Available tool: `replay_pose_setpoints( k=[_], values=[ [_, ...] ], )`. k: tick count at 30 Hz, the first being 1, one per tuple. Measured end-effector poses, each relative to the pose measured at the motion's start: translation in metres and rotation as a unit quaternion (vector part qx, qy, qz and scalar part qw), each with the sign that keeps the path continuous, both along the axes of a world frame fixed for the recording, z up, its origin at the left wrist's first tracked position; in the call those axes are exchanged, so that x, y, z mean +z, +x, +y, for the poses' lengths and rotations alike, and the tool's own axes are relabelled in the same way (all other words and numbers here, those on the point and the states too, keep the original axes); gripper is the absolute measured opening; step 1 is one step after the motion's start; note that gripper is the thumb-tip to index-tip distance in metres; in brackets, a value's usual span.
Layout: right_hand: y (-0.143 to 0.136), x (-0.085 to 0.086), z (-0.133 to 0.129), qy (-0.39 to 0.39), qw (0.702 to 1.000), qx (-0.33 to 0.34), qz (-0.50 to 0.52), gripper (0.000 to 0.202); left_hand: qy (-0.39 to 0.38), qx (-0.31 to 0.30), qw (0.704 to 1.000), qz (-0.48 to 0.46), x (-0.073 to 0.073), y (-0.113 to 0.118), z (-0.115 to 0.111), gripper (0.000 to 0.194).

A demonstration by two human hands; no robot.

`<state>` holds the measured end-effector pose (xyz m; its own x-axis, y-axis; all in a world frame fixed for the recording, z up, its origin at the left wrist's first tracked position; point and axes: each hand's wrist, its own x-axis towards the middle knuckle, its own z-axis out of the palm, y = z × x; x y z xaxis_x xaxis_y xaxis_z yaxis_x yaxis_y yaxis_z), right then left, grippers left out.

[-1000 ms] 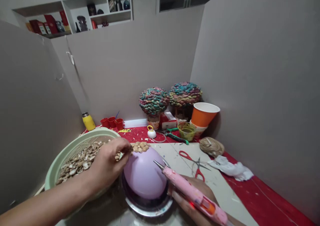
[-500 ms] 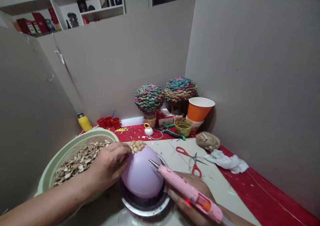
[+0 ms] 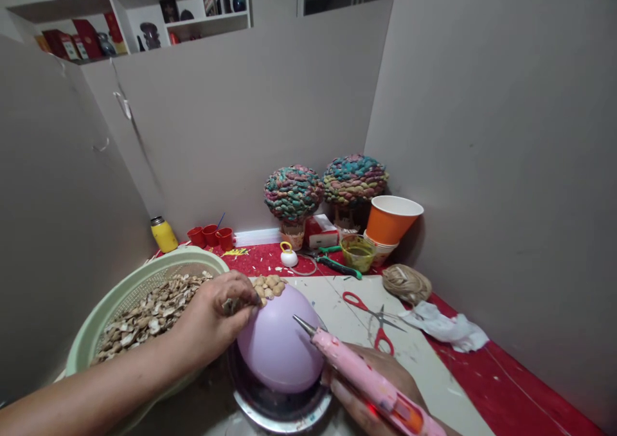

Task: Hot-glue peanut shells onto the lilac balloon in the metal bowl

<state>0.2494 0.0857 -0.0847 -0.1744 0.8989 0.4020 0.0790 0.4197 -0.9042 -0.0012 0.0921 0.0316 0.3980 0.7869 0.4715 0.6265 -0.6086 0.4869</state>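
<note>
A light purple balloon rests in a metal bowl, with a patch of peanut shells on its upper left. My left hand is at the balloon's left side, its fingers pinched at the edge of the patch; what they hold is mostly hidden, though a bit of shell shows by the palm. My right hand is wrapped round a pink glue gun, whose metal nozzle points up and left over the balloon. On the left, a green basket holds many shell pieces.
Red-handled scissors, a twine ball and white tissue lie right. Behind stand two colourful shell-covered balls, orange cups, a yellowish bowl, pliers, small red cups and a yellow bottle.
The view has shifted slightly. My left fingers have turned a little beside the shell patch, showing more of the palm side. The glue gun remains in my right hand, its nozzle still over the balloon.
</note>
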Motion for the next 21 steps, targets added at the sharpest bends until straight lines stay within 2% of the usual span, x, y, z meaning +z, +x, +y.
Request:
replay_pose_setpoints(
  k=[5, 10, 13, 17, 21],
  values=[
    [0.015, 0.004, -0.006, -0.053, 0.997, -0.037, -0.038, 0.032, -0.042, 0.012, 0.999, -0.002, 0.003, 0.000, 0.000, 0.011],
    [0.017, 0.008, 0.002, -0.159, 0.982, -0.045, 0.094, 0.041, -0.059, 0.014, 0.998, -0.017, -0.002, -0.003, 0.001, 0.009],
    [0.011, 0.017, 0.014, -0.174, 0.975, -0.043, 0.134, 0.044, -0.051, -0.009, 0.999, -0.016, -0.002, -0.003, 0.002, 0.009],
    [0.001, 0.029, 0.028, -0.203, 0.973, -0.049, 0.101, 0.051, -0.022, -0.031, 0.999, -0.006, -0.003, -0.004, 0.004, 0.007],
    [-0.010, 0.030, 0.032, -0.197, 0.972, -0.032, 0.121, 0.046, 0.006, -0.050, 0.999, 0.019, -0.005, -0.006, 0.008, 0.014]
  ],
)
